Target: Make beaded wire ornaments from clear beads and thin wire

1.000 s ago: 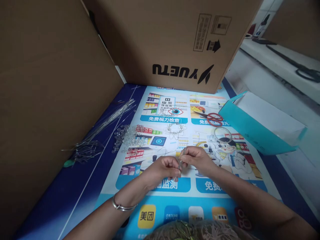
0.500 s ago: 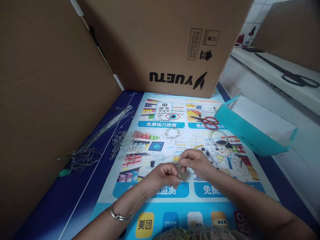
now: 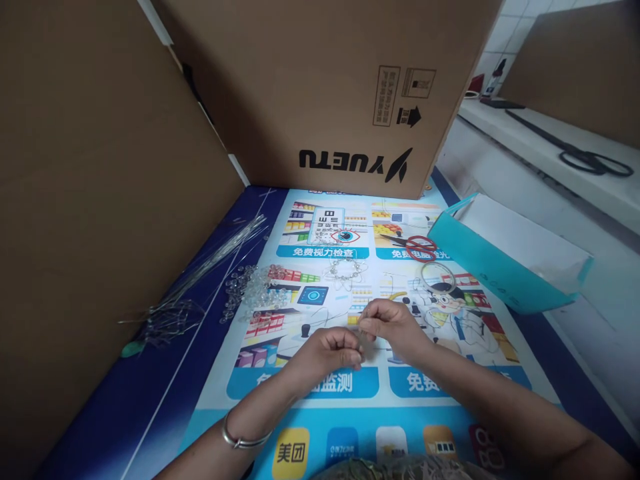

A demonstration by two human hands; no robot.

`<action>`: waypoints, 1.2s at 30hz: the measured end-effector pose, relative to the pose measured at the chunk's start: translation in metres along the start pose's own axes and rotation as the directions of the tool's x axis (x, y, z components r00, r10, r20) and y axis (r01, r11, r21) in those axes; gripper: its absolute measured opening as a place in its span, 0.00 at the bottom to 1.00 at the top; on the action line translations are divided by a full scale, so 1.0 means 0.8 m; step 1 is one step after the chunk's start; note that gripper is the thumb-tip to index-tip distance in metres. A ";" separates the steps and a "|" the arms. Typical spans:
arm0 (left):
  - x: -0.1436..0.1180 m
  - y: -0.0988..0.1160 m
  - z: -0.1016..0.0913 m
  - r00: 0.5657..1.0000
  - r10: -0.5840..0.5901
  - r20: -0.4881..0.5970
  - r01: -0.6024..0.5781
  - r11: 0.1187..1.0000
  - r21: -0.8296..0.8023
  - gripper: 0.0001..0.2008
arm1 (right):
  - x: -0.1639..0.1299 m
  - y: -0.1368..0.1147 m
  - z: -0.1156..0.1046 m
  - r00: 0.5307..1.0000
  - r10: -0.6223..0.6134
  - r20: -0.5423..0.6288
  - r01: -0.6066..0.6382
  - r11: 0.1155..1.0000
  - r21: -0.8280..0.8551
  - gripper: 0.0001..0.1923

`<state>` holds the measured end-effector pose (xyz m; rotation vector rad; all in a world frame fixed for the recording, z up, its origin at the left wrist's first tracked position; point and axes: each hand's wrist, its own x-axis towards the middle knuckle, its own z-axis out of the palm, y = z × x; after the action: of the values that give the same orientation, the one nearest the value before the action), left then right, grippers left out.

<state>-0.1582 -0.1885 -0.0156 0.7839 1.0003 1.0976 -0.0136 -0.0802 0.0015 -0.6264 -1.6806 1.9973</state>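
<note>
My left hand (image 3: 333, 353) is closed in a pinch, with a silver bangle (image 3: 245, 441) on its wrist. Close by on the right, my right hand (image 3: 393, 327) also pinches, fingertips nearly meeting those of the left. A thin, faint wire runs between the two hands; its ends are hard to make out. Just beyond them lies a ring of clear beads on wire (image 3: 345, 269). Left of that ring is a spread of loose clear beads (image 3: 255, 293). A bundle of thin wires (image 3: 215, 260) rests farther left, its near end tangled.
Red-handled scissors (image 3: 421, 248) and a roll of tape (image 3: 439, 277) lie beyond my right hand. An open turquoise box (image 3: 510, 267) stands at the right. Cardboard panels (image 3: 325, 87) wall off the back and left. Large black scissors (image 3: 575, 150) rest on the right ledge.
Both hands stay almost in place, still pinching. The greyish strand between the fingertips shows less plainly now. The view has shifted slightly.
</note>
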 end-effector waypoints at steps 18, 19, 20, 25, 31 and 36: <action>-0.020 0.013 0.035 0.985 -0.171 -0.027 0.151 0.922 -0.358 0.12 | -0.003 -0.011 -0.002 0.971 -0.073 0.230 0.118 0.975 -0.187 0.08; -0.021 0.014 0.037 0.985 -0.165 -0.044 0.140 0.930 -0.340 0.12 | -0.005 -0.015 -0.003 0.968 -0.076 0.240 0.131 0.966 -0.224 0.08; -0.021 0.015 0.039 0.985 -0.160 -0.062 0.132 0.938 -0.319 0.11 | -0.006 -0.019 -0.004 0.966 -0.079 0.246 0.144 0.956 -0.257 0.08; -0.023 0.012 0.046 0.982 -0.165 -0.093 0.140 0.962 -0.233 0.12 | -0.024 -0.024 -0.005 0.966 -0.092 0.242 0.161 0.945 -0.285 0.10; -0.026 0.003 0.055 0.979 -0.195 -0.059 0.185 0.972 -0.145 0.12 | -0.059 -0.008 -0.005 0.992 -0.068 0.109 0.092 0.967 -0.238 0.09; -0.024 0.001 0.056 0.975 -0.212 -0.062 0.210 0.977 -0.048 0.12 | -0.078 -0.014 -0.022 0.977 0.050 0.206 0.038 0.914 -0.403 0.11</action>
<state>-0.1194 -0.2079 0.0059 0.5960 1.0882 0.9621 0.0468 -0.1025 0.0132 -0.5671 -2.2579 1.7778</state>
